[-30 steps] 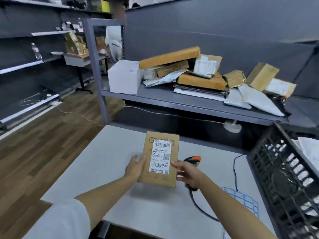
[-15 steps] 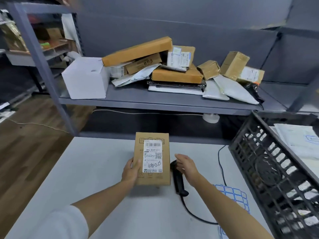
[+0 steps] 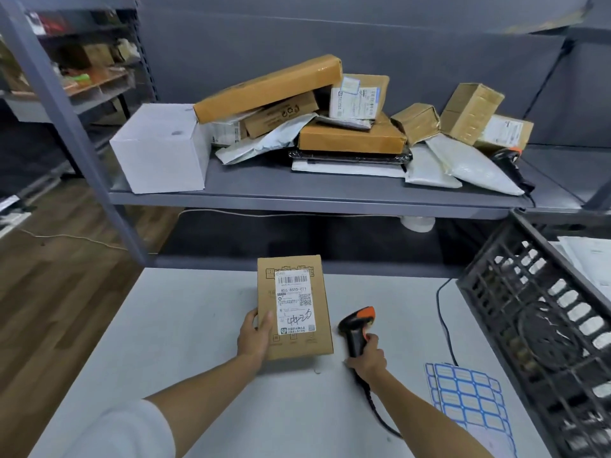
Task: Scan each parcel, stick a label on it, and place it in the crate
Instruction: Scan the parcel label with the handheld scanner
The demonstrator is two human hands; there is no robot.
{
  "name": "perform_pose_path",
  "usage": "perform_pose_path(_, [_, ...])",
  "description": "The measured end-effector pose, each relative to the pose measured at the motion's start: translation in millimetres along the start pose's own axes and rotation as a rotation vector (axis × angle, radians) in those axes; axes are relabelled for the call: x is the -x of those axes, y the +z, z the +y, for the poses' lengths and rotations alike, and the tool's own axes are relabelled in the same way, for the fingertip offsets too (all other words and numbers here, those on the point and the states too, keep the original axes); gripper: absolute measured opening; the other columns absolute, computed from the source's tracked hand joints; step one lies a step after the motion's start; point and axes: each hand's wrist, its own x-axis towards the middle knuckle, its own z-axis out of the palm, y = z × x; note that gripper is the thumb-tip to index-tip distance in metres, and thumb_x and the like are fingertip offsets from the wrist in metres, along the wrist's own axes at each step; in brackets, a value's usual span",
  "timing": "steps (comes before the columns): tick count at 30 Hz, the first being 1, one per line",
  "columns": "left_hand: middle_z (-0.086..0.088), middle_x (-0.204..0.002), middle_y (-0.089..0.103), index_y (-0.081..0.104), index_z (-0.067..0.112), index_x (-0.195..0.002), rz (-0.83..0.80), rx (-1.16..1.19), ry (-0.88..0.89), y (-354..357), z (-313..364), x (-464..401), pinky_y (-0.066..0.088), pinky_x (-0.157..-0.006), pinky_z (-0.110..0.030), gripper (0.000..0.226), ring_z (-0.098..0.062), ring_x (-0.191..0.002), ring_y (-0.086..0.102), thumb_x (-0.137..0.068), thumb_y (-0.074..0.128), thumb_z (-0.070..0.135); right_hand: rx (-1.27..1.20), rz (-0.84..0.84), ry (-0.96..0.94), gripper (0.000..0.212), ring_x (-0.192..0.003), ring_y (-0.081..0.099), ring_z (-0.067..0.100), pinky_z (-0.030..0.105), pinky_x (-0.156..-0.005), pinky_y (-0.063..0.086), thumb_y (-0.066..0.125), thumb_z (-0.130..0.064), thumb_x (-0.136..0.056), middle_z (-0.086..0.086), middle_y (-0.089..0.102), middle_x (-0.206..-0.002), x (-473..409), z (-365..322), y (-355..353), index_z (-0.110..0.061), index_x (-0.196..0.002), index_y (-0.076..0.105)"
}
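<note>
A brown cardboard parcel (image 3: 294,309) lies flat on the white tabletop (image 3: 185,325) at centre, its long axis running from 6 to 12 o'clock. A white shipping label (image 3: 295,304) with barcode, QR code and handwriting faces up on its top.

The left hand (image 3: 254,335) grips the parcel's edge at 8 o'clock, thumb on the top face and the other fingers hidden beneath or behind the box.

The right hand (image 3: 368,358) is at 3 o'clock of the parcel, just beside it, fingers clenched around the handle of a black barcode scanner (image 3: 357,325). The scanner's orange-trimmed head points toward 12 o'clock. Its black cable (image 3: 380,414) trails toward 6 o'clock along the forearm.

A sheet of blue-bordered blank labels (image 3: 466,398) lies on the tabletop at 4 o'clock of the parcel, apart from it. A black slatted plastic crate (image 3: 542,328) stands at 3 o'clock, at the tabletop's edge; pale flat items show inside it, too blurred to identify.

At 12 o'clock, a grey metal shelf (image 3: 314,193) carries a white box (image 3: 162,150) and a heap of brown cartons and grey mailer bags (image 3: 330,120). A second scanner (image 3: 506,157) rests at the heap's 3 o'clock end.
</note>
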Motion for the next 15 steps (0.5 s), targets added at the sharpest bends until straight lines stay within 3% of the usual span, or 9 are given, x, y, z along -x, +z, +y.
perform_pose_path(4, [-0.01, -0.114, 0.065, 0.043, 0.022, -0.137, -0.011, 0.009, 0.002, 1.3, -1.0, -3.7, 0.048, -0.091, -0.036, 0.045, -0.028, -0.104, 0.061, -0.095, 0.051, 0.038, -0.16, 0.022, 0.051, 0.056, -0.102, 0.054, 0.033, 0.037, -0.081, 0.047, 0.061, -0.016, -0.083, 0.019, 0.048, -0.117, 2.4, -10.4, -14.2, -0.007, -0.129, 0.031])
perform_pose_path(7, [-0.01, -0.103, 0.065, 0.042, 0.023, -0.135, -0.011, 0.015, 0.009, 4.9, 0.1, -4.4, 0.048, -0.088, -0.035, 0.046, -0.028, -0.099, 0.062, -0.093, 0.056, 0.037, -0.316, 0.147, -0.008, 0.037, -0.079, 0.056, 0.026, 0.035, -0.07, 0.045, 0.051, -0.021, -0.088, 0.009, 0.055, -0.09, 11.6, -20.2, -34.4, -0.006, -0.119, 0.038])
perform_pose_path(10, [-0.008, -0.1, 0.064, 0.042, 0.025, -0.134, -0.025, 0.015, 0.022, 11.1, 2.1, -2.2, 0.048, -0.086, -0.035, 0.048, -0.026, -0.096, 0.061, -0.091, 0.058, 0.038, -0.522, 0.22, -0.099, 0.023, -0.064, 0.055, 0.022, 0.038, -0.065, 0.05, 0.052, -0.024, -0.087, 0.005, 0.054, -0.077, 28.5, -33.9, -58.1, -0.011, -0.104, 0.047])
perform_pose_path(15, [-0.011, -0.106, 0.067, 0.043, 0.025, -0.133, -0.058, 0.032, 0.05, 26.2, 5.0, 5.7, 0.05, -0.088, -0.038, 0.05, -0.027, -0.097, 0.063, -0.089, 0.062, 0.037, -0.682, 0.068, -0.281, 0.013, -0.045, 0.047, 0.016, 0.023, -0.04, 0.036, 0.055, -0.028, -0.085, 0.002, 0.049, -0.068, 68.4, -49.0, -82.6, -0.015, -0.084, 0.051])
